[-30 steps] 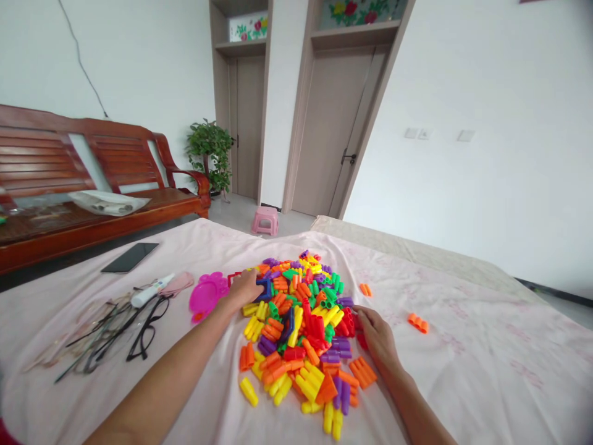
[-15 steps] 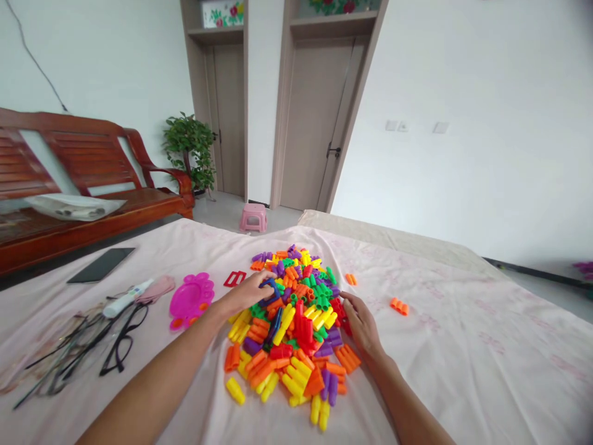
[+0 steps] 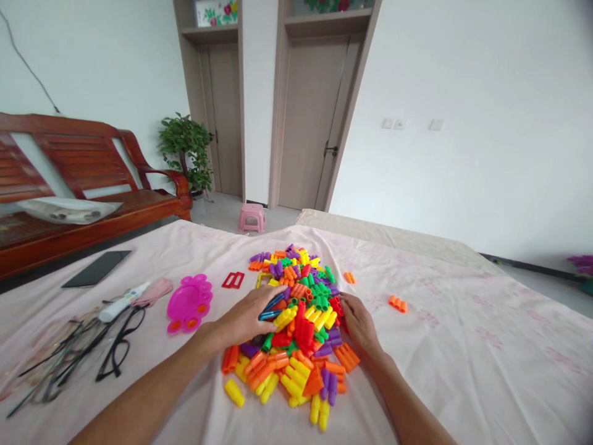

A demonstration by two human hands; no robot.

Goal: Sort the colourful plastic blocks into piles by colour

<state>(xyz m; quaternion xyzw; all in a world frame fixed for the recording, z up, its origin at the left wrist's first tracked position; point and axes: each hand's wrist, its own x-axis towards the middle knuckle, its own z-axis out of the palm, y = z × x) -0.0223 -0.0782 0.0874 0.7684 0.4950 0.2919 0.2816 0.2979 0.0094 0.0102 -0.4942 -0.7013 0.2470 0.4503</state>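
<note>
A heap of plastic toy pieces (image 3: pixel 296 377) in yellow, orange, green, purple and red lies on the pale cloth. My left hand (image 3: pixel 250 312) is at the heap's left side, thumb and fingers closed around dark blue frame-shaped pieces (image 3: pixel 271 307). Against the right side rests my right hand (image 3: pixel 359 324), its fingers stretched along the heap beside some red pieces (image 3: pixel 336 304); the fingertips are partly hidden. A yellow frame piece (image 3: pixel 263 279) shows just beyond my left hand. Two red frames (image 3: pixel 233 280) lie apart to the left.
Left of the heap are a pink paw-shaped tray (image 3: pixel 185 300), eyeglasses (image 3: pixel 121 343), a white tube (image 3: pixel 123 303) and a black phone (image 3: pixel 97 269). Loose orange pieces (image 3: pixel 397 303) lie to the right. Beyond the cloth stand a pink stool (image 3: pixel 252 218) and a wooden bench (image 3: pixel 88 164).
My left hand has drawn back toward me and closed around blue pieces, which it previously touched at the heap's upper left. A yellow frame has come into view. My right hand stays put.
</note>
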